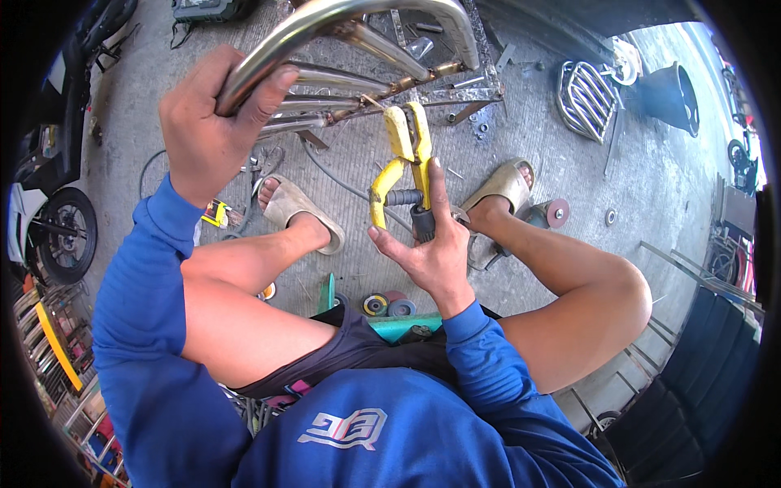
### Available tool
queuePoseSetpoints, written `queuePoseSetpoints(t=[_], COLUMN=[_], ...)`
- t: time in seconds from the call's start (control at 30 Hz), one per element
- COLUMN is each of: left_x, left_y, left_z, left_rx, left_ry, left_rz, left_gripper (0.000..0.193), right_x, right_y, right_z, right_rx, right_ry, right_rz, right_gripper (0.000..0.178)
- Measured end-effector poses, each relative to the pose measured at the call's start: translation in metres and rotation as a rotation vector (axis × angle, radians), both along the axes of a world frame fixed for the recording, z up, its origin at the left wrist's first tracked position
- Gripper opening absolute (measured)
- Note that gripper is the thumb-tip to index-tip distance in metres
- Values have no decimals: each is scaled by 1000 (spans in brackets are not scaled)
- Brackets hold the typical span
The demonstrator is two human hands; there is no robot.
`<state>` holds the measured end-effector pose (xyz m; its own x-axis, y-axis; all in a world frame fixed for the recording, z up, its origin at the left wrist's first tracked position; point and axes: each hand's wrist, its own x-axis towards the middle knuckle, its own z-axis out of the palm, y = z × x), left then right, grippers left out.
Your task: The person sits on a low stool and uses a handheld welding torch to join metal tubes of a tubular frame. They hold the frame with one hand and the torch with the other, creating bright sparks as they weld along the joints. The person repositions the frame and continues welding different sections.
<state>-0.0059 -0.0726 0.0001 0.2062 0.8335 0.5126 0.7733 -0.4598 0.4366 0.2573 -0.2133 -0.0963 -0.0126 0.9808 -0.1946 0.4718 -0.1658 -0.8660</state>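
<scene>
My left hand (213, 122) is wrapped around the end of a bent, shiny steel tube frame (382, 50), at the upper middle. Several parallel bars of the frame meet a crosspiece with brown, scorched weld spots. In my right hand (435, 256) is a yellow welding electrode holder (399, 134), upright between my knees. The index finger and thumb stretch along its two sides, while the other fingers are mostly hidden. From its jaws a thin electrode (373, 102) points toward the bars; whether it touches them I cannot tell.
An angle grinder (547, 213) lies by my right sandal (504, 185). Grinding discs (376, 305) sit below, near a green bar (394, 327). A cable (333, 175) crosses the concrete. Farther right are a tubular rack (587, 102) and a dark bucket (669, 96); a motorcycle wheel (69, 236) stands left.
</scene>
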Motion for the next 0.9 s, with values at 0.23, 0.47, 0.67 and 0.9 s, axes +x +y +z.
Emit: queuePoseSetpoints(t=[0.23, 0.47, 0.67, 0.9], left_x=[11, -16, -38, -48], left_y=[-1, 19, 31, 34], left_z=[0, -8, -22, -24], left_rx=[31, -137, -186, -208], left_ry=[46, -23, -165, -170], left_rz=[-33, 60, 147, 163], left_gripper=[36, 43, 48, 52], right_x=[-1, -1, -1, -5], right_y=[0, 0, 1, 6], right_z=[-1, -3, -4, -9], right_rx=[35, 24, 58, 143], right_ry=[-24, -16, -1, -32], right_rz=[2, -9, 5, 27], right_gripper=[120, 120, 121, 122])
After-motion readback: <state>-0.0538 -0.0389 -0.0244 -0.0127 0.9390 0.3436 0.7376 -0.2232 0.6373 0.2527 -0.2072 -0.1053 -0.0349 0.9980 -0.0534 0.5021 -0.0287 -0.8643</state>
